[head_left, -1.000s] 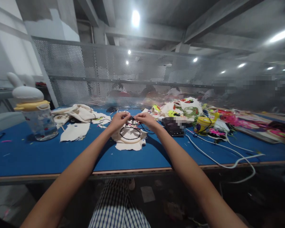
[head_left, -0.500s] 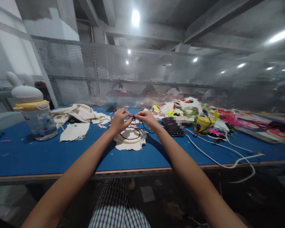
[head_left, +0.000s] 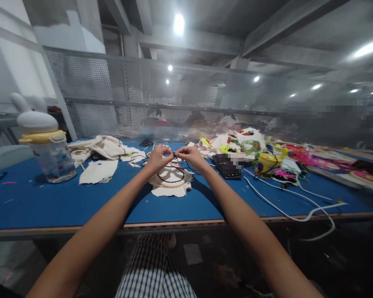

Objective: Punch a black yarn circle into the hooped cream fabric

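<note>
Both hands meet above an embroidery hoop (head_left: 174,186) with white cloth (head_left: 169,192) stretched in it. A curved line of black yarn (head_left: 170,181) lies on the cloth inside the hoop. My left hand (head_left: 159,158) is closed, thumb and fingers pinching black yarn at its tips. Close by on the right, my right hand (head_left: 190,155) pinches the same black yarn, its fingertips nearly touching the left ones. A dark strand trails down below the right hand. The yarn between the fingertips is small, and its exact form cannot be made out.
A clear bottle (head_left: 54,159) with a rabbit-ear lid stands left, near folded cream cloth (head_left: 104,147). Right of the hands lie a black device (head_left: 226,166), a yellow cup (head_left: 266,164), white cable (head_left: 279,210) and heaped coloured yarn (head_left: 304,155). A perforated metal screen (head_left: 136,91) rises behind.
The small black loop of yarn between the fingertips looks smaller and tighter, and the fingertips have shifted slightly. The hoop and surrounding things stay in place.
</note>
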Available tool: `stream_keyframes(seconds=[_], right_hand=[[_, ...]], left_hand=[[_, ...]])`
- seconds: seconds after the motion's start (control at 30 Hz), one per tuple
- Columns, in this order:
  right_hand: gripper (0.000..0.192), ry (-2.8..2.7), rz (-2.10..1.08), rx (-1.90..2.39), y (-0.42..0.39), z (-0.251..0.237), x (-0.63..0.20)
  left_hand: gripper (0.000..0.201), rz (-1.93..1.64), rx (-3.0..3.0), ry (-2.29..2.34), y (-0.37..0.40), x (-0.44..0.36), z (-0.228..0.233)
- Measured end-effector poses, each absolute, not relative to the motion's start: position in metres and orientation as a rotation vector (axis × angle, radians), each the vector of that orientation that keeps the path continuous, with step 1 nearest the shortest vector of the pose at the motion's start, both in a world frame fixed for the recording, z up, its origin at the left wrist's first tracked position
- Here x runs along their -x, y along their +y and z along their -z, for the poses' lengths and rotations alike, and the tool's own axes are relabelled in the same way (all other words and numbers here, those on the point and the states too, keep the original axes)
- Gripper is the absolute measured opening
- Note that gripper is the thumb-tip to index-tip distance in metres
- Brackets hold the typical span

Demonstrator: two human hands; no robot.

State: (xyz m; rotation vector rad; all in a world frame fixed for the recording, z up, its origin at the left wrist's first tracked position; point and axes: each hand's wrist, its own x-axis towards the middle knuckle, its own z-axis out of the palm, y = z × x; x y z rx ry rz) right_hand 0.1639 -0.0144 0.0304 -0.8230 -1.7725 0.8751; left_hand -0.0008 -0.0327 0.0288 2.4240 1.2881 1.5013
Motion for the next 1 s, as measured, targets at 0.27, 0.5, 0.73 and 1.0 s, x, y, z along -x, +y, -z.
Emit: stream_keyframes(seconds=[0.27, 0.5, 0.73, 1.0], right_hand=[[0.021, -1.762, -0.434, 0.85, -0.022, -0.038, -0.161], [0.019, -1.81, -0.574, 0.888, -0.026, -0.037, -0.155], [0.015, -1.83, -0.568, 0.924, -0.023, -0.033, -0.156], [0.016, -1.804, -0.603, 0.939, -0.02, -0.035, -0.159]], left_hand=[[0.009, -1.628, -2.397, 1.318, -0.028, 0.001, -0.023], [0.008, -1.641, -2.434, 1.287, -0.031, -0.004, -0.022], [0.008, -1.602, -2.542, 1.242, -0.033, -0.005, -0.02], [0.008, -1.59, -2.603, 1.255, -0.034, -0.007, -0.02]])
